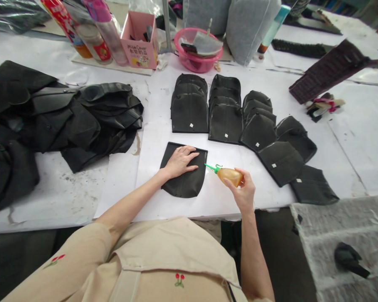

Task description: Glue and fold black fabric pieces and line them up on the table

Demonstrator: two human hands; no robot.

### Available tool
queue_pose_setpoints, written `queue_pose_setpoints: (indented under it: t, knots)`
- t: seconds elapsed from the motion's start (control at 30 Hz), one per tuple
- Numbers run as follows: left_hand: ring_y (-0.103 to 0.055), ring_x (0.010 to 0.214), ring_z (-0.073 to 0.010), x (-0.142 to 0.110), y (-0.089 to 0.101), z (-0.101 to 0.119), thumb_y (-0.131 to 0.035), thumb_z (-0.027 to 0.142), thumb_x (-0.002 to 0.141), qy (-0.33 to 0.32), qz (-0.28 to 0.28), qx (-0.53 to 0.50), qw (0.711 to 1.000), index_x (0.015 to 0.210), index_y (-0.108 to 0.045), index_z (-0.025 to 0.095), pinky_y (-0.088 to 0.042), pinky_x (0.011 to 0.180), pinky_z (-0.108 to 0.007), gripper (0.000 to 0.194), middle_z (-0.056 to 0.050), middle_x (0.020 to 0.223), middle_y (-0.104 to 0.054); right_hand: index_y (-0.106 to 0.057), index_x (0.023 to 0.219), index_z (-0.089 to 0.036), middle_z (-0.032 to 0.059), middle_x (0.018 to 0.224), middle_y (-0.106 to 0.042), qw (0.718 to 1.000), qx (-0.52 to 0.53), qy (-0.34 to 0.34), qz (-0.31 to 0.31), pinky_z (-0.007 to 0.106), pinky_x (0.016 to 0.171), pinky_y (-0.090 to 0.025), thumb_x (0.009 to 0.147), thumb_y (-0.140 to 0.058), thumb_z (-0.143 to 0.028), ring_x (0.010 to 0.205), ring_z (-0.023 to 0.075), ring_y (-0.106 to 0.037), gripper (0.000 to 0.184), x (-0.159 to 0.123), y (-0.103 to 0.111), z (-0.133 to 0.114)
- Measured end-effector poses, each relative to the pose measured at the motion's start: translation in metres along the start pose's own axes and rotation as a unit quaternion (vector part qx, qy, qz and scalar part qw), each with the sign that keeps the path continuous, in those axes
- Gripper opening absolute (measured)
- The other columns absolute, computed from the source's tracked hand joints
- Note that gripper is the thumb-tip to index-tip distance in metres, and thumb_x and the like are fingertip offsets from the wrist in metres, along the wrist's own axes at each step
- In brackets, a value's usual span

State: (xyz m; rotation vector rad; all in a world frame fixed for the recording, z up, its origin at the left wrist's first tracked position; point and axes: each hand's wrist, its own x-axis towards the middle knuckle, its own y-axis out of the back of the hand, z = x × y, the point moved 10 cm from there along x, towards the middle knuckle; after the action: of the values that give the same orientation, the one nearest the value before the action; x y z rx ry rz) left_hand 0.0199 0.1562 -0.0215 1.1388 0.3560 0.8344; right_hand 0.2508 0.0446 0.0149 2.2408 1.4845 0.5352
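A black leather-like piece [184, 184] with one rounded end lies flat on the white-covered table in front of me. My left hand [180, 161] rests on it, fingers stretched out and palm down. In my right hand [245, 188] is a glue bottle [229, 176] with amber contents and a green nozzle. The bottle is tilted so that its nozzle tip meets the right edge of the black piece near its straight end. Whether liquid is coming out is too small to tell.
Overlapping rows of similar black pieces [225, 121] lie beyond and to the right. A heap of black pieces [88, 113] covers the left side. At the back stand a pink box [140, 42], a pink basin [197, 63] and several bottles. A purple-brown strip [330, 71] rises at right.
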Motion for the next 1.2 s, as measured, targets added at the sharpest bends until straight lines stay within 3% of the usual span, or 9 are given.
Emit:
queue_pose_setpoints:
  t: [0.23, 0.6, 1.2]
  knots:
    - [-0.047, 0.134, -0.0292, 0.000, 0.001, 0.001, -0.068, 0.044, 0.090, -0.006, 0.003, 0.007, 1.000, 0.133, -0.061, 0.018, -0.036, 0.113, -0.045, 0.050, -0.013, 0.140, -0.056, -0.064, 0.114, -0.023, 0.0068, 0.113, -0.067, 1.000, 0.018, -0.008, 0.011, 0.037, 0.079, -0.053, 0.072, -0.083, -0.054, 0.099, 0.0250, -0.065, 0.055, -0.004, 0.001, 0.005]
    - [-0.046, 0.136, -0.0291, 0.000, -0.001, 0.000, -0.067, 0.045, 0.091, 0.005, -0.008, 0.003, 1.000, 0.133, -0.061, 0.020, -0.034, 0.114, -0.046, 0.050, -0.012, 0.142, -0.055, -0.063, 0.116, -0.022, 0.0061, 0.111, -0.066, 0.998, 0.060, -0.017, 0.033, 0.034, 0.075, -0.054, 0.070, -0.084, -0.053, 0.095, 0.0239, -0.065, 0.059, 0.016, -0.013, 0.013]
    - [-0.047, 0.135, -0.0295, 0.000, 0.002, 0.002, -0.067, 0.043, 0.091, 0.002, -0.005, -0.007, 1.000, 0.132, -0.061, 0.021, -0.035, 0.113, -0.046, 0.047, -0.013, 0.140, -0.056, -0.064, 0.115, -0.022, 0.0078, 0.114, -0.067, 0.999, 0.027, -0.029, 0.013, 0.037, 0.080, -0.057, 0.072, -0.083, -0.052, 0.098, 0.0244, -0.066, 0.056, -0.024, 0.004, 0.009]
